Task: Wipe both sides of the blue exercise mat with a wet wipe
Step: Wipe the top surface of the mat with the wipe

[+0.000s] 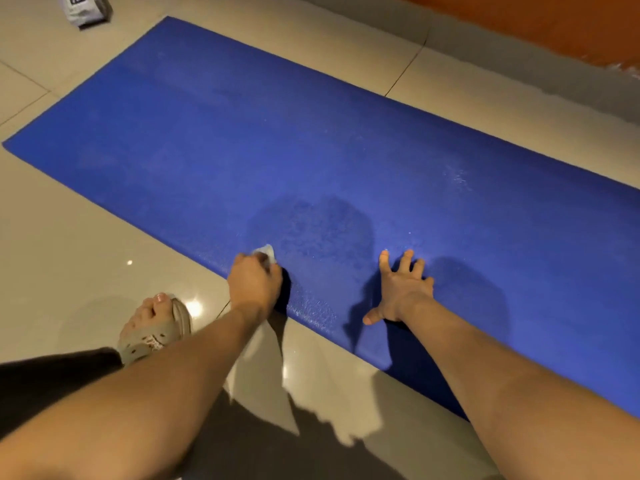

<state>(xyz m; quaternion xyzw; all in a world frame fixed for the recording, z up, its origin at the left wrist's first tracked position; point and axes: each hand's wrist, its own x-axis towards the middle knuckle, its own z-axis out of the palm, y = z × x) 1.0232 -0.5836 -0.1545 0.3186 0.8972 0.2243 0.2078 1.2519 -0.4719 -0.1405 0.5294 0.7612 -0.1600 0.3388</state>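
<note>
So the blue mat (311, 150) is flat on the floor (86, 237), its long axis running sideways past both hands. The left hand (256, 282) clutches the wet wipe (266, 252) just inside the mat's near edge. The right hand (403, 289) is pressed flat on the mat, fingers spread.

No readable text. Soft white-grey plastic packet (86, 8) on the floor tiles, top left, cut by the frame edge: dark rectangular label panel with pale marks on its face, too small and blurred to make out any letters. Beige rubber clog-style sandal (156, 336) on the foot, lower left: small reddish-white mark on the strap, maybe a logo or lettering, illegible. No numbers or signs that can be read on anything else.
</note>
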